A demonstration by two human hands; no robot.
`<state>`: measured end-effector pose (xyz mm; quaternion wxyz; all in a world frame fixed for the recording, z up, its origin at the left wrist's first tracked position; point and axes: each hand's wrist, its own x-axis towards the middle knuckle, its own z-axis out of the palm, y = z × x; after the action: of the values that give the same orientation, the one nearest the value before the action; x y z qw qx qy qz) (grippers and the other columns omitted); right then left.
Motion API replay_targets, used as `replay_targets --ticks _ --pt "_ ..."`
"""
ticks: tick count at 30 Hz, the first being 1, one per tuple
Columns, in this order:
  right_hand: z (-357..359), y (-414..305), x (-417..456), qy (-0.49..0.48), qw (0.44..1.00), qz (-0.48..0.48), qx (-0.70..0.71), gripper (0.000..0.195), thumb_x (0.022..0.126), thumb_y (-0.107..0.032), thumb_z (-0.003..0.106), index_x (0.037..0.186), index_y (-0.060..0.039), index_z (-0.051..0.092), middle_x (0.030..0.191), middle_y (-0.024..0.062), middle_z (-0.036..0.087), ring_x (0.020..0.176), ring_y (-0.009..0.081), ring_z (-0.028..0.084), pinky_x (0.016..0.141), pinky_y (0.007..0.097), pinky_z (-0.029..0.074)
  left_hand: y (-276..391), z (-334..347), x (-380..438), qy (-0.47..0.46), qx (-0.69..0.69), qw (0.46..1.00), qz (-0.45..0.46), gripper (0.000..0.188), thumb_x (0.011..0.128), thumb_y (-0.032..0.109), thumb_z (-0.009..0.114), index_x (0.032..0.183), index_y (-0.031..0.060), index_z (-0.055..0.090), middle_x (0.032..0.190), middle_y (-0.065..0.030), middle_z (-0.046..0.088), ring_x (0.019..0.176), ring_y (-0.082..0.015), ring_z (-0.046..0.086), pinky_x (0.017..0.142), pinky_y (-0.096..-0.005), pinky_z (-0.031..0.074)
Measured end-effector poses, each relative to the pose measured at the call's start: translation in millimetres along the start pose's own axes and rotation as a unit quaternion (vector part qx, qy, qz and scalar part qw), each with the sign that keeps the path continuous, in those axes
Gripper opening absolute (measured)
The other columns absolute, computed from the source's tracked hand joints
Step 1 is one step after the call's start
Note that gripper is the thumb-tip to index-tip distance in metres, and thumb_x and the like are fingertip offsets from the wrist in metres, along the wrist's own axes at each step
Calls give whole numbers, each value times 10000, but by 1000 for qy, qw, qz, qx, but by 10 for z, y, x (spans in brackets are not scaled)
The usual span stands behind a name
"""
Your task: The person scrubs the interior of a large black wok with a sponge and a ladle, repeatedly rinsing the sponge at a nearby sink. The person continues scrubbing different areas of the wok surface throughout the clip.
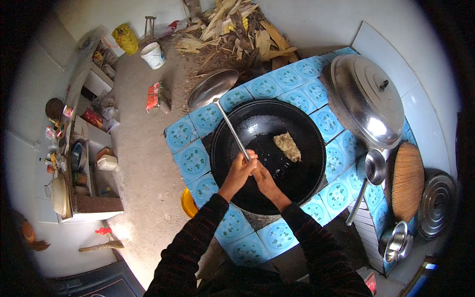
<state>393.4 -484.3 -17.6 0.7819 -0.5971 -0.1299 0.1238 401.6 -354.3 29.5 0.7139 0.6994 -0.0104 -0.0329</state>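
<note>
My left hand (240,171) grips the metal handle of a large ladle (214,87), whose bowl is held out past the far left edge of the stove. Against the lower end of that handle lies my right hand (266,181), its fingers curled close to the left; how firmly it holds is hard to tell. Both hands are above a big black wok (311,174) set into a blue-tiled stove. Inside the wok, right of the hands, rests a light brown scrubbing pad (287,147), possibly a loofah. The wok's bottom shows a few shiny wet spots.
On the stove's right stand a large domed metal lid (363,96), a metal dipper (374,167) and a round reed lid (407,182). Metal bowls (396,241) sit lower right. Beyond the stove lies firewood (237,33); a white bucket (152,55) and shelves (92,130) are left.
</note>
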Motion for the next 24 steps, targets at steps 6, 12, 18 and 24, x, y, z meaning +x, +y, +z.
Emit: replay_targets --ticks 6,12,18,24 --pt "-688 155 195 -53 923 -90 -372 393 807 -22 621 1195 -73 583 1176 162 515 1114 314 491 982 378 385 1 -181 -78 7 -2 1000 11 189 982 203 477 1052 29 486 877 -67 622 742 -127 573 765 -296 488" --pt "-1745 521 611 87 639 46 -763 707 784 -106 645 1406 -247 337 1374 164 381 1065 366 549 805 476 486 417 -265 -278 -44 -11 997 -61 382 986 166 436 1335 18 382 715 -5 446 640 -78 483 632 -235 465" --pt "-1874 680 553 100 736 115 -660 527 799 -57 595 1275 -159 394 1125 194 527 955 408 596 755 478 508 303 -334 -590 -116 -39 987 -104 639 967 175 483 1491 90 127 784 -25 471 643 -101 506 592 -274 488" --pt "-1266 -807 430 172 849 -129 -482 460 805 -22 599 1228 -108 443 1148 190 563 931 410 599 739 425 504 279 -469 -899 -85 -89 971 -207 631 963 181 471 1492 98 137 759 -2 450 569 -70 469 462 -251 443"
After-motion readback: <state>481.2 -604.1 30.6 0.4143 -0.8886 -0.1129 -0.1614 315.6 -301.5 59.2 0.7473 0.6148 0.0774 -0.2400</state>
